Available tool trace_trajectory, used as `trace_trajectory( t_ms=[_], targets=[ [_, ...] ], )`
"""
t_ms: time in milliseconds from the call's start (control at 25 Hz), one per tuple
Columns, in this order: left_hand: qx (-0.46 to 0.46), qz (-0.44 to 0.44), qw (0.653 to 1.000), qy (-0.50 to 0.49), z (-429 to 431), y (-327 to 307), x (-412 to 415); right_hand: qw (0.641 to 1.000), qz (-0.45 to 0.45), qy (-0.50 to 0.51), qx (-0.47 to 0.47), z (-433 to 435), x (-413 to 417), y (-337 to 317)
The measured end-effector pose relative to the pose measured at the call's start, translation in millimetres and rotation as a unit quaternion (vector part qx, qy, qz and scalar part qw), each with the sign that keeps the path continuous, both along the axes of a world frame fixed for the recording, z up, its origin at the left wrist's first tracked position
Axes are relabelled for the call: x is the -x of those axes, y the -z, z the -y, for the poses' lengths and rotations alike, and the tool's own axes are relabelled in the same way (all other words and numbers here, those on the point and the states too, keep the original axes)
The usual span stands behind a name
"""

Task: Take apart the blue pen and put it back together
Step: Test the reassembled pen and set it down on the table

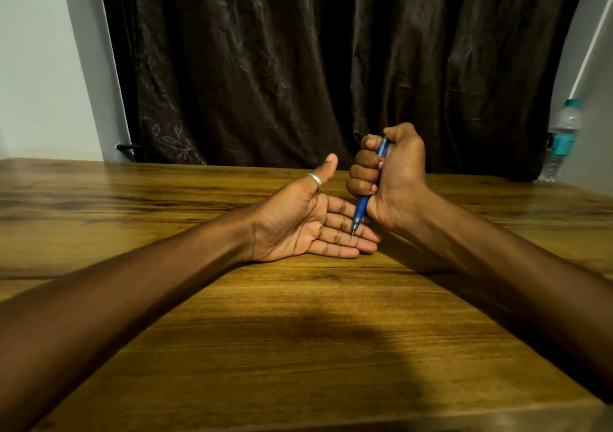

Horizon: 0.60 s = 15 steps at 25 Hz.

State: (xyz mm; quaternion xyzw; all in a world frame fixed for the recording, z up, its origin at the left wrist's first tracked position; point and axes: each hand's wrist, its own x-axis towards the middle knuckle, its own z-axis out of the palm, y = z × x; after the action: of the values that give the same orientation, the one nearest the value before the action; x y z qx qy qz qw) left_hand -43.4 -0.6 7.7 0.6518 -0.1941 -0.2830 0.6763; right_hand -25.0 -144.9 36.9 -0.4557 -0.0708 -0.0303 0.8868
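The blue pen (361, 207) stands nearly upright in my right hand (391, 179), which is closed in a fist around its barrel. The pen's metal tip points down and hovers just over the fingers of my left hand (305, 222). The pen's upper end shows between my thumb and fingers. My left hand lies palm up on the wooden table (298, 332), fingers flat and together, thumb raised with a silver ring on it. It holds nothing.
A dark curtain (331, 67) hangs behind the table's far edge. A clear plastic water bottle (564, 136) with a teal label stands at the far right. A small black object (127, 148) sits by the wall at the far left.
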Motion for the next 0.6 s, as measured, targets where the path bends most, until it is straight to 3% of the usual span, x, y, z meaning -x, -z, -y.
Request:
trace_trajectory(
  t_ms=[600],
  targets=[
    [-0.015, 0.013, 1.000, -0.001, 2.1, 0.7, 1.1, 1.000, -0.009, 0.011, 0.010, 1.6, -1.8, -1.0]
  ],
)
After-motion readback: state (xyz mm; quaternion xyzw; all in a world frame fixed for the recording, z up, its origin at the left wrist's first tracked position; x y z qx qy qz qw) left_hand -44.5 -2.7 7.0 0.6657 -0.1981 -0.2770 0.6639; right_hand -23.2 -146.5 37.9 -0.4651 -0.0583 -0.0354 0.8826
